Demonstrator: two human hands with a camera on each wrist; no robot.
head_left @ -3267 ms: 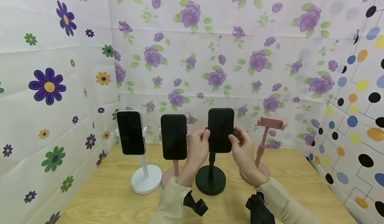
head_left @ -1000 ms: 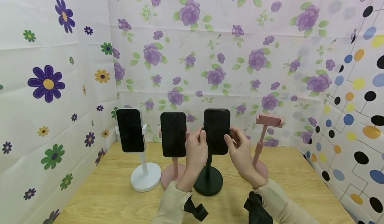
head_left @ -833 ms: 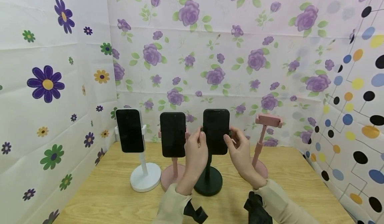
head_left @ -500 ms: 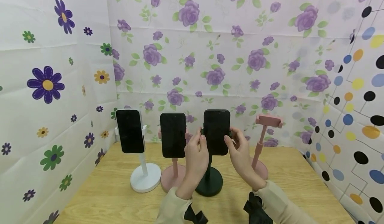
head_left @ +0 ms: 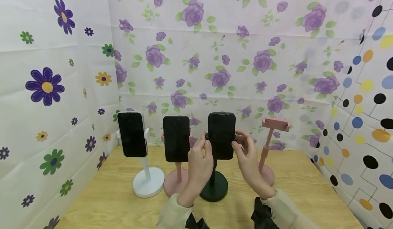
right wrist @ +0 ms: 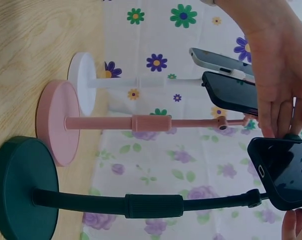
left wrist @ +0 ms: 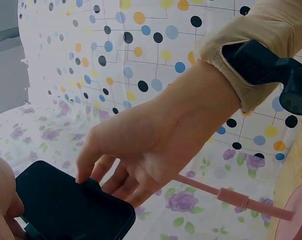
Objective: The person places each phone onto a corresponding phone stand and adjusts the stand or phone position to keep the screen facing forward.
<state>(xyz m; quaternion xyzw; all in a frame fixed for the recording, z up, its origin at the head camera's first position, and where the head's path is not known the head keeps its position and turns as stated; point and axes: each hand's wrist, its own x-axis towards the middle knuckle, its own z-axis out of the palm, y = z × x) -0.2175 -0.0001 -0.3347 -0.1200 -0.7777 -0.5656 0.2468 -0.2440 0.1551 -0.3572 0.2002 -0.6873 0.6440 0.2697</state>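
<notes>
In the head view, a black phone stands upright in the clamp of a dark green phone stand. My left hand is at the phone's left edge, fingertips at the clamp's side and thumb beside the edge. At the opposite side, my right hand curls its fingers behind the clamp, with the thumb at the phone's edge. The left wrist view shows the right thumb and fingers around the long edge of the phone. Part of the clamp is hidden behind the phone and fingers.
A white stand and a pink stand, left of my hands, each hold a dark phone upright. Another pink stand, right of my hands, has a bare clamp. All stand on a wooden table before patterned cloth walls.
The phone between my hands sits slightly lower and farther left than a few seconds ago. My right thumb has shifted outward to the phone's edge. The other stands have not moved.
</notes>
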